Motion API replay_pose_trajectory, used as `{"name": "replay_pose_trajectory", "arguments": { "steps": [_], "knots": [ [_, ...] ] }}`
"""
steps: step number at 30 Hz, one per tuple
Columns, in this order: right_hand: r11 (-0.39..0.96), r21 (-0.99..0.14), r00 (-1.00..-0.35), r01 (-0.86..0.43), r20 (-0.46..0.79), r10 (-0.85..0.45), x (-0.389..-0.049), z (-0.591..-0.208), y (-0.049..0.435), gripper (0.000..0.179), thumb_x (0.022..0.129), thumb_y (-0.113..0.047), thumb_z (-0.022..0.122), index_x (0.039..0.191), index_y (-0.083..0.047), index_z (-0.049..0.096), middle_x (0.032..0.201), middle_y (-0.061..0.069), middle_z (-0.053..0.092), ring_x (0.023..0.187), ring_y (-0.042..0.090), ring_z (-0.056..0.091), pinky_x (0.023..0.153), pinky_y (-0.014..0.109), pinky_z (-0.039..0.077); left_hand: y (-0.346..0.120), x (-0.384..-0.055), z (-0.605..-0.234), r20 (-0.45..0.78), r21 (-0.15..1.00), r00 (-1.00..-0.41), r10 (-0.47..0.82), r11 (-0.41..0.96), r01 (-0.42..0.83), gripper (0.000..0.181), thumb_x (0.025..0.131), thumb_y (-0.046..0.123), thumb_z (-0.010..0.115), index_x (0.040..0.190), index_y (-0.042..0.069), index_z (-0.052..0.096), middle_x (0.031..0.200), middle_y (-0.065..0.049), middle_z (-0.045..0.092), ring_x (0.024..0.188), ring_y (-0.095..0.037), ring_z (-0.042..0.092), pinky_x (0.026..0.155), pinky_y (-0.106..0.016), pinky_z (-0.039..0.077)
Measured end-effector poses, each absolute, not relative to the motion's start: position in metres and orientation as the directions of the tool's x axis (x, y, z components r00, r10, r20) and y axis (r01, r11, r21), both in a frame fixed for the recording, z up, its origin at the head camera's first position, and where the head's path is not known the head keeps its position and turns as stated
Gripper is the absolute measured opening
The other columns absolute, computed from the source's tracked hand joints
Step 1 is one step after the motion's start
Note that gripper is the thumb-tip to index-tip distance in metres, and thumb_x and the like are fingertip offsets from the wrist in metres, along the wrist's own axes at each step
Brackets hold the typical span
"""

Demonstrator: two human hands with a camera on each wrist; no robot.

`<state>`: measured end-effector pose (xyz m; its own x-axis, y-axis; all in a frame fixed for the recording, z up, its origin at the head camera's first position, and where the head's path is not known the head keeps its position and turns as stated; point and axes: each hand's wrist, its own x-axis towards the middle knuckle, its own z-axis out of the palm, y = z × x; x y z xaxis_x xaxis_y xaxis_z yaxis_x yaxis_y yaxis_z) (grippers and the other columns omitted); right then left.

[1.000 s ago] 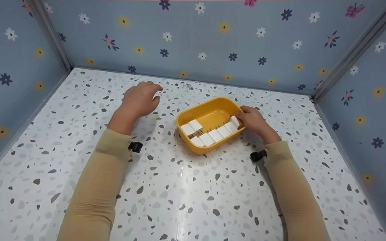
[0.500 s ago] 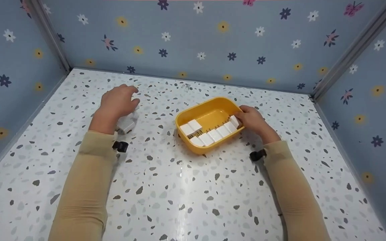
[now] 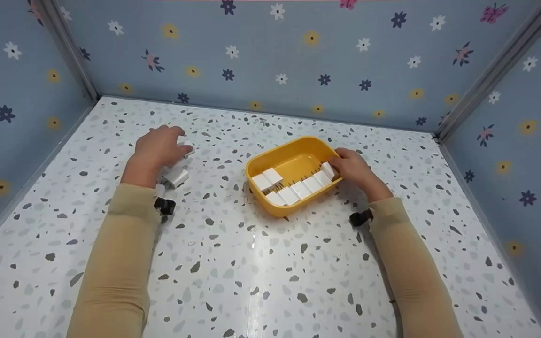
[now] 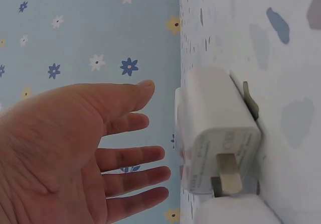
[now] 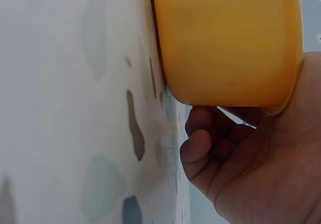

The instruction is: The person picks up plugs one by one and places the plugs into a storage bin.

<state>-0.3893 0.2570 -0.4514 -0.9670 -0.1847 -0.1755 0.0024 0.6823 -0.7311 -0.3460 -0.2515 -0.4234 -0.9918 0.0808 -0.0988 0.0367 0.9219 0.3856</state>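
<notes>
The white adapter (image 4: 218, 121) bears small, illegible print (image 4: 228, 141).

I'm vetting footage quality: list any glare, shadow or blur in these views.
Head view: a pale streak of glare on the table in front of the yellow box; left wrist view: small print on the white plug is blurred; right wrist view: fingers of the right hand lie in shadow, and the table looks soft.
</notes>
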Motion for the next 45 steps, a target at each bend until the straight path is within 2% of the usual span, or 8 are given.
{"name": "replay_pose_trajectory", "arguments": {
  "steps": [6, 12, 18, 26, 31, 36, 45],
  "knots": [
    [0.683, -0.730, -0.966, 0.008, -0.181, -0.182, -0.390, -0.451, 0.256, 0.041, 0.117, -0.032, 0.053, 0.143, -0.003, 0.066, 0.123, 0.016, 0.066, 0.102, 0.028, 0.060, 0.090, 0.039, 0.051, -0.251, -0.348, -0.430, -0.128, 0.373, -0.988, 0.082, 0.927, 0.029, 0.066, 0.111, 0.040, 0.064, 0.162, 0.001, 0.050, 0.159, -0.032, 0.052, 0.143, -0.055, 0.051, 0.111, -0.073, 0.044],
    [0.686, -0.728, -0.967, -0.005, -0.170, -0.188, -0.389, -0.452, 0.256, 0.041, 0.117, -0.033, 0.053, 0.143, -0.004, 0.066, 0.124, 0.016, 0.067, 0.103, 0.029, 0.061, 0.091, 0.040, 0.052, -0.253, -0.351, -0.437, -0.141, 0.361, -0.986, 0.095, 0.932, 0.038, 0.065, 0.111, 0.038, 0.063, 0.160, -0.002, 0.051, 0.155, -0.030, 0.057, 0.136, -0.053, 0.057, 0.109, -0.071, 0.046],
    [0.681, -0.732, -0.969, -0.015, -0.157, -0.189, -0.389, -0.452, 0.257, 0.041, 0.117, -0.034, 0.053, 0.142, -0.004, 0.067, 0.120, 0.015, 0.067, 0.100, 0.028, 0.062, 0.087, 0.040, 0.053, -0.248, -0.353, -0.440, -0.135, 0.360, -0.986, 0.101, 0.932, 0.046, 0.061, 0.110, 0.031, 0.060, 0.160, -0.002, 0.050, 0.155, -0.030, 0.057, 0.132, -0.052, 0.060, 0.105, -0.070, 0.048],
    [0.685, -0.727, -0.971, -0.039, -0.135, -0.198, -0.387, -0.454, 0.258, 0.039, 0.117, -0.031, 0.051, 0.141, -0.003, 0.066, 0.113, 0.016, 0.066, 0.097, 0.029, 0.061, 0.085, 0.040, 0.051, -0.240, -0.351, -0.441, -0.120, 0.337, -0.987, 0.107, 0.940, 0.061, 0.051, 0.107, 0.023, 0.059, 0.150, -0.004, 0.055, 0.137, -0.031, 0.065, 0.115, -0.050, 0.065, 0.094, -0.068, 0.052],
    [0.683, -0.730, -0.970, -0.037, -0.137, -0.199, -0.387, -0.453, 0.257, 0.039, 0.117, -0.029, 0.051, 0.141, -0.003, 0.066, 0.117, 0.016, 0.067, 0.097, 0.029, 0.062, 0.085, 0.039, 0.053, -0.239, -0.351, -0.441, -0.117, 0.319, -0.987, 0.108, 0.946, 0.066, 0.050, 0.104, 0.016, 0.059, 0.150, -0.005, 0.056, 0.137, -0.032, 0.064, 0.120, -0.053, 0.063, 0.094, -0.070, 0.052],
    [0.686, -0.727, -0.971, -0.025, -0.147, -0.190, -0.387, -0.453, 0.256, 0.037, 0.117, -0.029, 0.051, 0.138, -0.003, 0.067, 0.112, 0.016, 0.066, 0.096, 0.029, 0.062, 0.085, 0.039, 0.052, -0.237, -0.352, -0.443, -0.095, 0.314, -0.990, 0.104, 0.947, 0.069, 0.050, 0.100, 0.008, 0.059, 0.148, -0.004, 0.059, 0.138, -0.031, 0.064, 0.124, -0.055, 0.061, 0.096, -0.071, 0.052],
    [0.687, -0.726, -0.969, -0.005, -0.165, -0.181, -0.387, -0.452, 0.256, 0.039, 0.117, -0.032, 0.052, 0.141, -0.005, 0.066, 0.122, 0.015, 0.067, 0.103, 0.030, 0.062, 0.090, 0.041, 0.052, -0.237, -0.352, -0.444, -0.098, 0.313, -0.988, 0.116, 0.946, 0.080, 0.048, 0.102, 0.011, 0.061, 0.148, -0.005, 0.060, 0.136, -0.031, 0.064, 0.123, -0.053, 0.061, 0.097, -0.070, 0.052]
  ]
}}
